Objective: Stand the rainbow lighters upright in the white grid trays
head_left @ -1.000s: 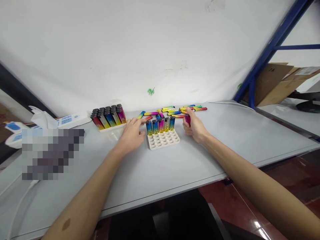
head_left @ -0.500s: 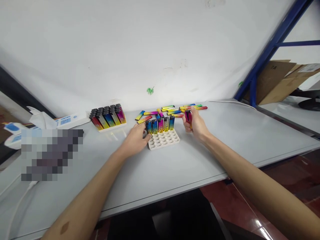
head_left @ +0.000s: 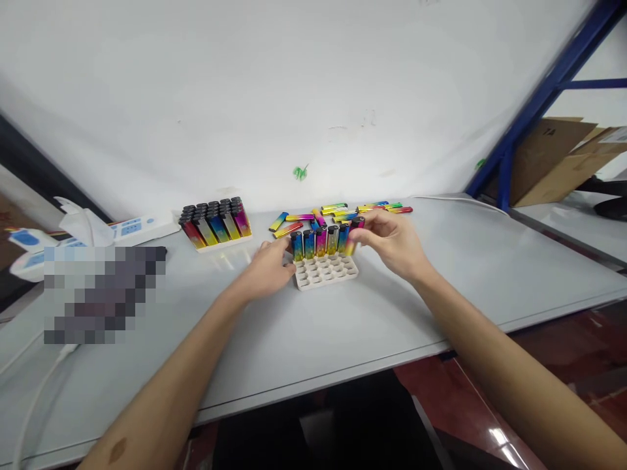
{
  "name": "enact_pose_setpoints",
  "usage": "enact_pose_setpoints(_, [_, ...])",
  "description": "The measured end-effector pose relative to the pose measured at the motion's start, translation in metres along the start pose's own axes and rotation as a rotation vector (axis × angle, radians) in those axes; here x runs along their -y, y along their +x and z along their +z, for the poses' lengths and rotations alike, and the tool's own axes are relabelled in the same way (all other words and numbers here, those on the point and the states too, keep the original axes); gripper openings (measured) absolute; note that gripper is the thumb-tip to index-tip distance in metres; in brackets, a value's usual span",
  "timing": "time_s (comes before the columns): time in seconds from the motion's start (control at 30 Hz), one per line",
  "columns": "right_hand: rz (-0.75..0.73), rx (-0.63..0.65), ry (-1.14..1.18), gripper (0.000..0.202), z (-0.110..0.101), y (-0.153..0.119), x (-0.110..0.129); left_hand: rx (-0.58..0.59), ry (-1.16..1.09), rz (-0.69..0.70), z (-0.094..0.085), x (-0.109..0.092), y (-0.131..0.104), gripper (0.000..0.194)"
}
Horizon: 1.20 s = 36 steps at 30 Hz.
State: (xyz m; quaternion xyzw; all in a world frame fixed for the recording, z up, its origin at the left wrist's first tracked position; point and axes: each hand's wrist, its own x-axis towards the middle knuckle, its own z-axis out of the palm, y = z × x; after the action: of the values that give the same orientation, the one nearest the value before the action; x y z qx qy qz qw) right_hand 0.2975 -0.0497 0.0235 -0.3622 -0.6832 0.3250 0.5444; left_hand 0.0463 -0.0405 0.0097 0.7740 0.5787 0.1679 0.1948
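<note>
A white tray with rows of slots (head_left: 326, 272) lies on the table, its back row holding several upright colored lighters (head_left: 321, 241). My left hand (head_left: 269, 266) rests at the tray's left edge, fingers curled around its corner and the leftmost lighter. At the right end of that row, my right hand (head_left: 386, 238) pinches a pink and yellow lighter (head_left: 356, 230), upright beside the blue one. Behind the tray, several loose lighters (head_left: 288, 230) lie flat in a scattered pile.
A full tray of lighters (head_left: 215, 222) stands at the back left. Farther left are a white power strip (head_left: 142, 225), a cable and a blurred dark object (head_left: 105, 294). Cardboard boxes (head_left: 553, 156) sit beyond a blue frame (head_left: 507, 156) on the right.
My right hand has brought its lighter left to the right end of the tray's back row. My left hand stays at the tray's left side. The view has shifted slightly.
</note>
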Motion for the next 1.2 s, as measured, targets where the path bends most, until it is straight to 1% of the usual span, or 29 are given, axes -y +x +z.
enact_pose_setpoints(0.07, [-0.084,-0.006,-0.094,0.024,0.018,-0.002,0.004,-0.001,-0.021,0.021,-0.001,0.001,-0.002,0.035])
enact_pose_setpoints(0.13, [-0.131,0.025,-0.225,0.022,0.038,-0.003,0.008,-0.005,-0.052,0.047,-0.002,0.0,-0.004,0.034])
enact_pose_setpoints(0.23, [-0.168,0.103,-0.406,0.017,0.063,-0.004,0.008,0.007,-0.094,0.087,-0.004,-0.003,-0.006,0.031])
enact_pose_setpoints(0.3, [-0.187,0.17,-0.505,0.017,0.073,-0.003,0.005,0.025,-0.105,0.108,-0.006,-0.005,-0.007,0.029])
enact_pose_setpoints(0.37, [-0.173,0.216,-0.592,0.018,0.078,-0.001,0.002,0.034,-0.106,0.114,-0.007,-0.008,-0.008,0.029])
enact_pose_setpoints(0.43, [-0.136,0.217,-0.666,0.021,0.079,0.0,0.002,0.036,-0.108,0.112,-0.007,-0.009,-0.008,0.03])
enact_pose_setpoints(0.5, [-0.128,0.196,-0.737,0.02,0.078,0.0,0.003,0.037,-0.106,0.115,-0.008,-0.011,-0.008,0.026])
enact_pose_setpoints(0.6, [-0.181,0.161,-0.865,0.009,0.079,-0.001,0.007,0.034,-0.079,0.117,-0.008,-0.011,-0.008,0.019])
enact_pose_setpoints(0.67, [-0.21,0.117,-0.944,0.015,0.081,-0.003,0.008,0.011,-0.057,0.109,-0.007,-0.011,-0.007,0.019])
enact_pose_setpoints(0.73, [-0.236,0.086,-0.977,0.021,0.081,-0.004,0.009,-0.016,-0.05,0.1,-0.006,-0.011,-0.006,0.021])
enact_pose_setpoints(0.83, [-0.323,0.072,-0.929,0.026,0.073,0.002,0.01,-0.035,-0.051,0.09,-0.005,-0.011,-0.004,0.023])
enact_pose_setpoints(0.9, [-0.351,0.009,-0.881,0.026,0.058,0.011,0.007,-0.047,-0.021,0.075,-0.004,-0.011,-0.004,0.024])
enact_pose_setpoints(0.97, [-0.305,-0.142,-0.852,0.026,0.035,0.024,-0.003,-0.056,0.029,0.043,-0.003,-0.01,-0.003,0.027])
enact_pose_setpoints(1.0, [-0.259,-0.215,-0.861,0.026,0.023,0.029,-0.011,-0.055,0.048,0.028,-0.003,-0.009,-0.002,0.029])
enact_pose_setpoints(1.03, [-0.204,-0.268,-0.888,0.029,0.01,0.034,-0.02,-0.053,0.057,0.016,-0.003,-0.008,-0.002,0.03])
enact_pose_setpoints(1.07, [-0.139,-0.283,-0.939,0.032,-0.001,0.038,-0.031,-0.048,0.055,0.011,-0.002,-0.007,-0.001,0.031])
enact_pose_setpoints(1.1, [-0.065,-0.256,-1.008,0.034,-0.011,0.041,-0.043,-0.044,0.045,0.013,-0.002,-0.006,-0.001,0.031])
enact_pose_setpoints(1.13, [0.022,-0.185,-1.082,0.033,-0.019,0.042,-0.053,-0.04,0.032,0.018,-0.002,-0.005,0.0,0.031])
enact_pose_setpoints(1.2, [0.192,-0.051,-1.173,0.03,-0.029,0.041,-0.069,-0.034,0.013,0.026,-0.002,-0.003,0.001,0.031])
